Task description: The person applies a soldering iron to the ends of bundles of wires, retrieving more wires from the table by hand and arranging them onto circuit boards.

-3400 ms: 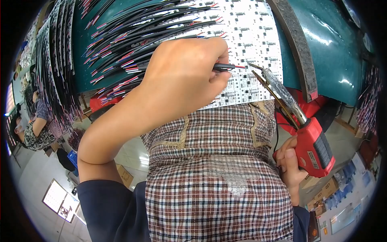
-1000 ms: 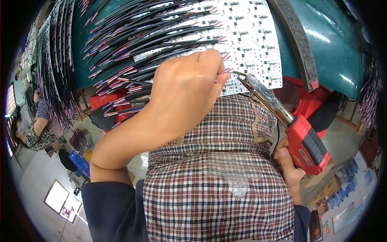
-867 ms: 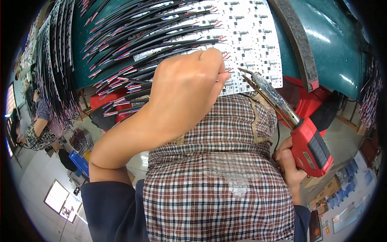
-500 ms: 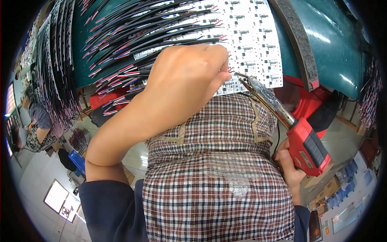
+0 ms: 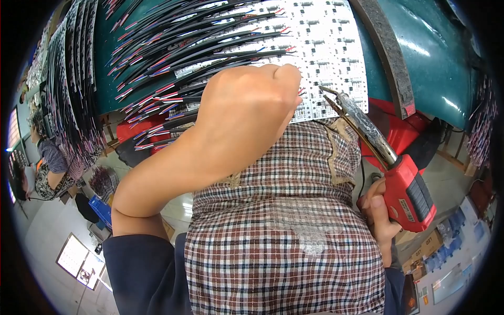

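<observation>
My left hand (image 5: 247, 107) is closed in a pinch over the near edge of a white circuit board panel (image 5: 336, 58). Red wire ends show just past its fingertips, and the rest of that black cable is hidden under the hand. My right hand (image 5: 379, 212) grips a red soldering gun (image 5: 408, 194) by its handle, at the right of the checked apron. The gun's tip points up and left, just over the board and a little right of my left fingers. Black cables (image 5: 173, 58) with red, white and blue ends lie in rows across the panel's left part.
A dark grey bar (image 5: 386, 52) lies along the panel's right side on the green table (image 5: 436, 63). More bundled cables (image 5: 73, 79) hang over the table's left edge. Another person (image 5: 52, 163) sits at the far left. Cartons (image 5: 428, 244) stand on the floor at lower right.
The soldering gun has shifted slightly right, and its tip has moved away from the wire ends at my left fingers. My left hand has moved and turned only a little.
</observation>
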Tool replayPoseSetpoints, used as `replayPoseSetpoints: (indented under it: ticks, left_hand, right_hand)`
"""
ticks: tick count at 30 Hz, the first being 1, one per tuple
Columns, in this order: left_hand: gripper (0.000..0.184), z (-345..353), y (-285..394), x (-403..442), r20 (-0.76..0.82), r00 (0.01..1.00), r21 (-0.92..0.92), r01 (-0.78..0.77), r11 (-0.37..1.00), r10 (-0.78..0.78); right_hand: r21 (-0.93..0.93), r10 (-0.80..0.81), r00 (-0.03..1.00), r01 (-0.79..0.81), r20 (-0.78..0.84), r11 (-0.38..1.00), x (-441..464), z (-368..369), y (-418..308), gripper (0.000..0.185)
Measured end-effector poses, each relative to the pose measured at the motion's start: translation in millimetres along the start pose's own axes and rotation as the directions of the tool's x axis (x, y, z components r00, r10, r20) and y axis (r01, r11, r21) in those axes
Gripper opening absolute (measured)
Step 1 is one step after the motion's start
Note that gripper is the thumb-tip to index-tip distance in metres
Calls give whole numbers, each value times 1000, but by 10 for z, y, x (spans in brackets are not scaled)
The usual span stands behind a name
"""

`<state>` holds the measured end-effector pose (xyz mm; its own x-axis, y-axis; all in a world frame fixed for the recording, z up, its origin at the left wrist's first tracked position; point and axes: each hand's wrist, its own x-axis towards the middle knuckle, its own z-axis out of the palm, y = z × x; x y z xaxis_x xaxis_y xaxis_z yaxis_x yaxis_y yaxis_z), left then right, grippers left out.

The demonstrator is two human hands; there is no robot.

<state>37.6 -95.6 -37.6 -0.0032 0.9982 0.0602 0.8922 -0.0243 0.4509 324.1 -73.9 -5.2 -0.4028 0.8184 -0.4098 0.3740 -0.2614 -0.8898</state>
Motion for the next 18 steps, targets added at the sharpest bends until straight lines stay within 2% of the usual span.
replayPoseSetpoints:
  ticks: [2,3,5,6,8,9,10,16,17,18]
  left_hand:
    - [18,15,-70,5,9,1000,-182,2,983,-1]
    - [18,-7,-87,14,8,1000,-181,2,984,-1]
    - [18,-102,-107,54,26,1000,-392,21,920,-11]
    - [18,-189,-101,79,24,1000,-391,19,920,-11]
    - [20,-359,-108,121,328,936,-515,290,807,-127]
    - [19,-375,-128,116,377,916,-596,355,721,-140]
    - [19,-367,-168,105,375,916,-595,354,722,-140]
    - [16,-409,-194,96,441,868,-543,460,703,-229]
    - [16,-371,-208,77,170,975,-487,207,849,-140]
    - [15,-346,-215,65,-95,995,-345,-39,938,7]
  right_hand:
    - [0,-8,1000,8,2,1000,6,5,11,19]
    - [15,-7,1000,7,-15,1000,5,14,10,20]
    - [31,-7,999,8,-33,999,13,23,-10,21]
    - [34,4,1000,-3,-30,999,24,20,-38,22]
    - [37,10,1000,-10,-25,999,53,23,-32,23]
    - [40,-26,999,28,-30,999,54,18,12,23]
    - [43,-63,997,64,-35,997,56,16,37,24]
    - [107,-47,994,57,-98,993,47,51,29,20]
    - [106,-44,994,54,-100,993,45,43,29,20]
    - [101,-56,995,64,-87,993,46,29,35,19]
